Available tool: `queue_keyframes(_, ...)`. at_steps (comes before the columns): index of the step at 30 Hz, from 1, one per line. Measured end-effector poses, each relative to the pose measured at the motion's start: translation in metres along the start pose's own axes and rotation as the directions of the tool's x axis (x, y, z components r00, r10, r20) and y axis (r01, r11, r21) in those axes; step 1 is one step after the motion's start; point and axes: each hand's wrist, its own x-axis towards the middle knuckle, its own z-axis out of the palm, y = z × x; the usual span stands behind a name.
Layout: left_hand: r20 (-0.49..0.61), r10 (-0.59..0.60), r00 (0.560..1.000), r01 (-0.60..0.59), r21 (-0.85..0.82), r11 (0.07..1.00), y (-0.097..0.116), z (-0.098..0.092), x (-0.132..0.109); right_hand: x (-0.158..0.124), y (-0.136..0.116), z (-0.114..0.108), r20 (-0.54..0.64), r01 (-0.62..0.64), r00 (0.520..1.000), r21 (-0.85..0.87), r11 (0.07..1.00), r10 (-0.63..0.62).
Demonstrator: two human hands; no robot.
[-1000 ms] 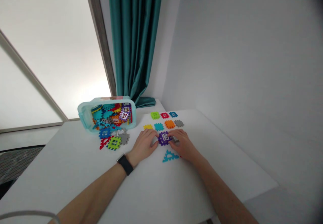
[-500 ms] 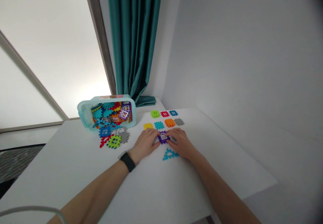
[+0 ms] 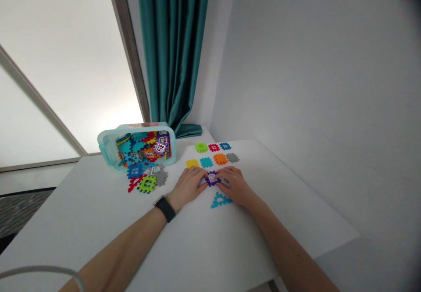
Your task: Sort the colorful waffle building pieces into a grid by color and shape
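Observation:
Between both hands lies a purple square tile [image 3: 212,178] with notched edges and a white window piece set in its middle. My left hand [image 3: 190,186], with a dark watch on the wrist, grips its left edge with thumb and fingers. On the opposite edge, my right hand [image 3: 235,186] pinches the same tile, its fingers hiding part of that side. A light blue triangular piece [image 3: 220,200] rests just below, partly under the right hand. Beyond the fingers sit a yellow tile [image 3: 192,163], a turquoise tile [image 3: 206,162], an orange tile [image 3: 220,158] and a grey tile [image 3: 233,157].
A pale turquoise tub [image 3: 173,151] lies on its side at the left, full of coloured pieces. Several pieces spill before it, including a lime green tile [image 3: 147,184]. Farther back are green [image 3: 201,147], red [image 3: 213,147] and blue [image 3: 225,146] tiles. The wall [image 3: 296,108] borders the right.
The whole view has shifted slightly. Both hands keep their hold on the purple tile in nearly the same spot, and the other pieces stay where they were.

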Motion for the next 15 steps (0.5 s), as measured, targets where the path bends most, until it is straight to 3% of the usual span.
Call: queue_keyframes(15, -0.016, -0.051, 0.999, 0.051, -0.019, 0.999, -0.0004, 0.0033, 0.0020, 0.0002, -0.0049, -0.0031, 0.011, -0.003, 1.000, -0.008, 1.000, 0.003)
